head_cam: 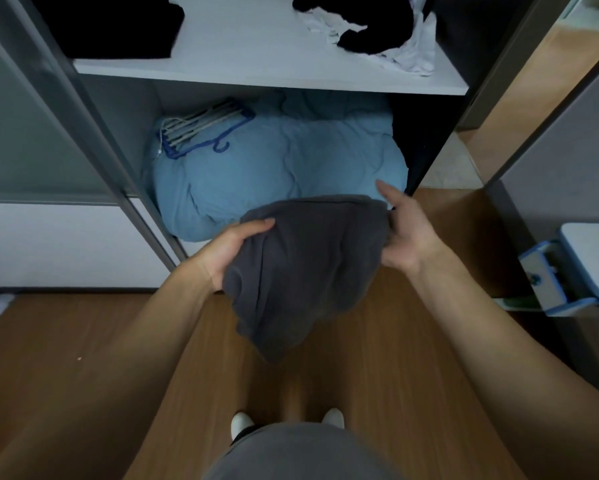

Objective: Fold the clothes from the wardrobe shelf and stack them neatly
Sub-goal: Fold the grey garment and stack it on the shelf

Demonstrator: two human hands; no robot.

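A dark grey garment hangs in the air in front of the wardrobe, doubled over at its top edge. My left hand grips its left side, thumb on top of the cloth. My right hand holds its upper right corner, with the forefinger pointing out past the fabric. On the white wardrobe shelf above, a folded black stack sits at the left. A loose heap of black and white clothes lies at the right.
Below the shelf a bulky light blue duvet fills the compartment, with a bundle of hangers on it. A sliding wardrobe door stands at the left. A blue and white stool is at the right. The floor is wood.
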